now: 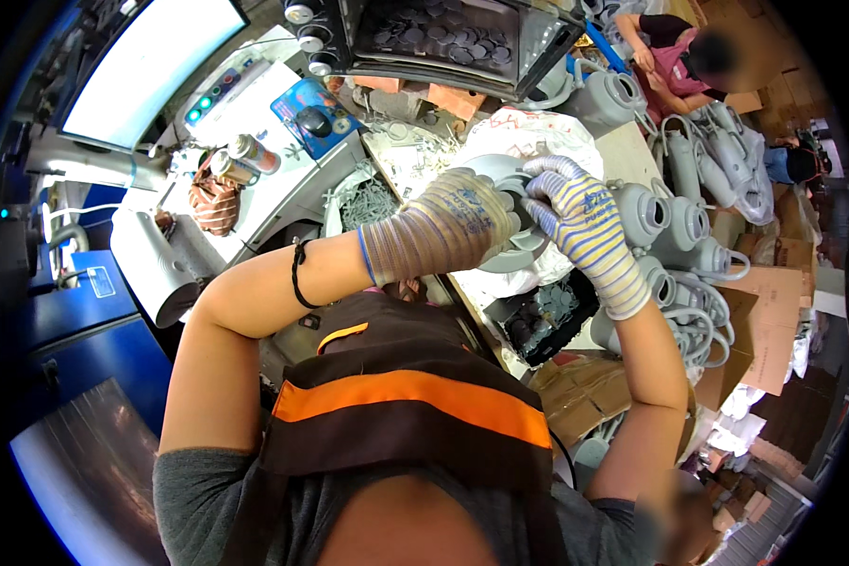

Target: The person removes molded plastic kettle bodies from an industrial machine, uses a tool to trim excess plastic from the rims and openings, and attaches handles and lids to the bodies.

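Observation:
My left hand point(457, 219), in a striped work glove, is closed round the near left side of a round grey plastic part point(496, 166) with a wide rim. My right hand point(580, 219), gloved alike, has its fingers bent in at the part's centre and right side, pinching there. Whether a smaller piece sits between those fingertips is hidden. The part is held over a white plastic bag point(566, 132) on the worktable. Below my right hand stands a black bin point(549, 319) with grey plastic scraps in it.
A small oven point(443, 42) holding several grey discs stands ahead. Grey plastic containers point(643, 213) crowd the right, beside cardboard boxes point(769, 325). At left are a desk with a mouse point(313, 121), cans point(253, 153) and a monitor point(151, 71). Another person point(672, 61) works at the far right.

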The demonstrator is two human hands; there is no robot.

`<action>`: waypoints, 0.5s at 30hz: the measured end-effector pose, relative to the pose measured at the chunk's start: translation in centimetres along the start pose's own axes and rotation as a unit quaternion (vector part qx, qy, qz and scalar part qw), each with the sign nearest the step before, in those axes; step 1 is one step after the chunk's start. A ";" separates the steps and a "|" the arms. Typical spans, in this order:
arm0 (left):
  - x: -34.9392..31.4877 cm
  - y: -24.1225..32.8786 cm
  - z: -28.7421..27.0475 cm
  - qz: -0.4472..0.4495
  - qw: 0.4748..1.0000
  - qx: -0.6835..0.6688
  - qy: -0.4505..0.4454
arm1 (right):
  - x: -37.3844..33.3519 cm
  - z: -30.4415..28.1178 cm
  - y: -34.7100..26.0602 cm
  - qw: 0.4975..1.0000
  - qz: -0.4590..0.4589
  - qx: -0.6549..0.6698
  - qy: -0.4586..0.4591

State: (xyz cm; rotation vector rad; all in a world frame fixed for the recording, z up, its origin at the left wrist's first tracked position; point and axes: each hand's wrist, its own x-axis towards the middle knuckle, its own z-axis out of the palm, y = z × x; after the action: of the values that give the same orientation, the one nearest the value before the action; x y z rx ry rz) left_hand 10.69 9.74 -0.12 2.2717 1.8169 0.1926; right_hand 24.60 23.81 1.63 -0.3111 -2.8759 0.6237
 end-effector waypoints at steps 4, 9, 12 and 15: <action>-0.8 0.8 0.3 0.004 0.998 -0.019 0.058 | -0.3 0.7 0.0 0.997 0.067 -0.006 -0.042; 0.5 1.6 0.5 0.001 0.999 -0.049 0.015 | -0.4 1.6 -1.0 0.974 0.117 -0.190 -0.028; 0.4 1.2 0.2 0.025 0.998 -0.061 0.020 | -0.1 0.8 -2.7 0.942 0.099 -0.321 -0.015; 0.8 1.7 2.1 0.019 0.993 -0.087 0.074 | 0.0 0.0 -1.5 0.939 0.215 -0.255 -0.080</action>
State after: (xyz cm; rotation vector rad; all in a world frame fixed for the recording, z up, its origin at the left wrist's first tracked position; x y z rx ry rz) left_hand 12.97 10.02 -1.72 2.2230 1.7500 0.5181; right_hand 24.35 22.45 2.27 -1.0242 -3.1045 -0.0721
